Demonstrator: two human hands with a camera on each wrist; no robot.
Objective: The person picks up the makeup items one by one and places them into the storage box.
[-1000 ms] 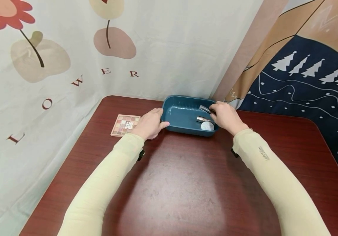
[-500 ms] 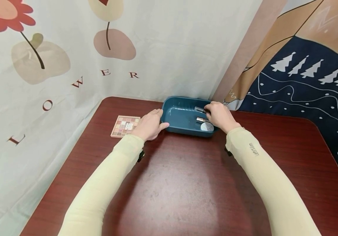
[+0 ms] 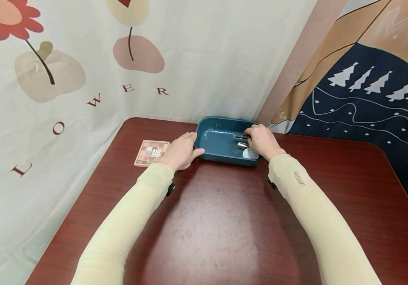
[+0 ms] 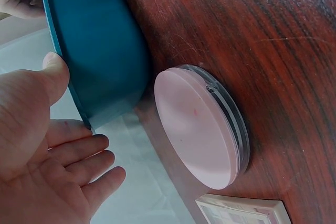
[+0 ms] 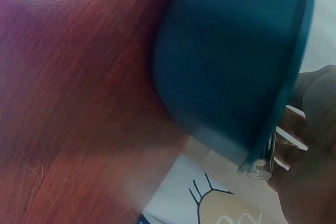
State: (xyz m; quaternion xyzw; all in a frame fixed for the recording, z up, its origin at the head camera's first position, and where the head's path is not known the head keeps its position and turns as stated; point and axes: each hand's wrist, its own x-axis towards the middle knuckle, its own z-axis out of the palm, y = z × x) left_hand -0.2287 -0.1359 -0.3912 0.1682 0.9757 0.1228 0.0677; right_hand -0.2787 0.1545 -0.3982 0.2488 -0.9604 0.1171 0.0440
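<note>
A dark teal plastic basin [image 3: 218, 147] stands at the table's back edge. My left hand [image 3: 182, 150] touches its left rim; in the left wrist view the thumb lies at the rim and the fingers are straight. Inside the basin's right part, my right hand [image 3: 262, 140] pinches a slim cosmetic tube [image 3: 239, 135] with a clear end and a dark section. Another clear end of the held tube [image 5: 260, 170] shows beside the rim in the right wrist view. Below it lie a short silver-and-black lipstick [image 3: 242, 145] and a pale round disc [image 3: 249, 153], partly hidden by the hand.
An eyeshadow palette [image 3: 151, 153] lies left of the basin, partly behind the left hand. Between palette and basin lies a pink round compact [image 4: 194, 124]. The dark red wooden table [image 3: 204, 221] meets a printed curtain [image 3: 189, 59] at the back.
My right hand has moved left and slightly down inside the basin with the tube, which now sits closer to the lipstick. The left hand has stayed at the rim.
</note>
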